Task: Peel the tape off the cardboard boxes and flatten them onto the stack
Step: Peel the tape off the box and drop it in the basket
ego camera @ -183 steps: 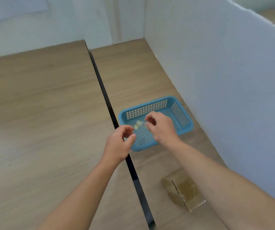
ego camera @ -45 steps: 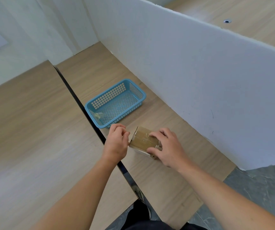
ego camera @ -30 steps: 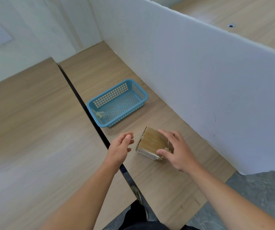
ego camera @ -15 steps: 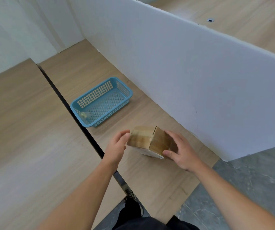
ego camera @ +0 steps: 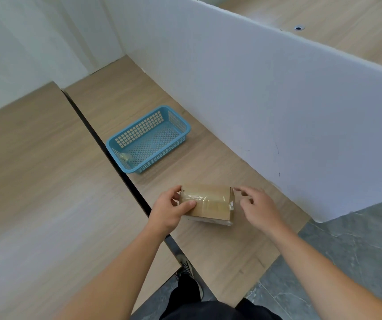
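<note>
A small brown cardboard box (ego camera: 210,204) with clear tape (ego camera: 199,197) along its top sits on the wooden table, near the front edge. My left hand (ego camera: 169,210) grips the box's left end, thumb lying on the taped top and fingers curled round the far corner. My right hand (ego camera: 258,207) hovers just right of the box, fingers loosely bent, index finger pointing toward the box's upper right corner; I cannot tell if it touches.
A blue plastic basket (ego camera: 149,140) with a crumpled wad of tape (ego camera: 124,156) inside stands behind the box. A white partition wall (ego camera: 254,93) runs along the right. A dark gap (ego camera: 116,165) splits the two tabletops. Grey floor lies at the lower right.
The box has been turned so its taped face is up. My left hand went from touching it to gripping its left end, and my right hand has let go of the right side.
</note>
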